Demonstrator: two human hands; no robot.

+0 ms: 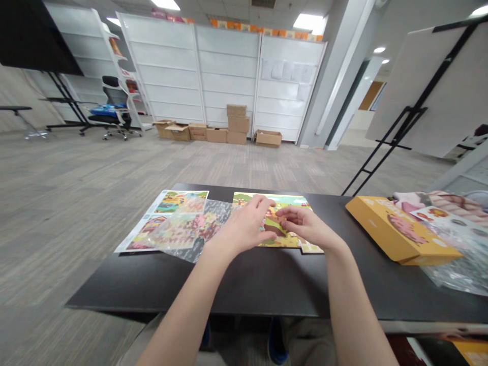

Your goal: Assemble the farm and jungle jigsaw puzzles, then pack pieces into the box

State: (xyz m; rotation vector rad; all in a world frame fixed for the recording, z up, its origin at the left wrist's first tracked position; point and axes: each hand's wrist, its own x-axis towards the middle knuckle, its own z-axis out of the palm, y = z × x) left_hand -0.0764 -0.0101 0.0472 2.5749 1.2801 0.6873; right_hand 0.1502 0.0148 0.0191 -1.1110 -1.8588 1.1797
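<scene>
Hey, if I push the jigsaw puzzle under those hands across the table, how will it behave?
The jigsaw puzzle would probably break apart if pushed: its pieces look separate, and its lower edge is uneven. They seem to be thin, stiff card, so they are likely light. On the smooth-looking black table, they may slide easily.

From where I stand, this person's arms are bare: the left forearm (183,310) and right forearm (354,310) run out of the bottom of the view with no cuff or sleeve on them. The left hand (240,229) and right hand (308,229) are bare too, with slim fingers and short nails, as far as I can make out. Below the table edge, loose pale grey-beige trousers (305,345) show in soft-looking cloth, though shadow makes the cut hard to read. Under them sits a bright blue shoe (276,345), and a second blue shoe (206,335) shows only as a sliver.
</scene>
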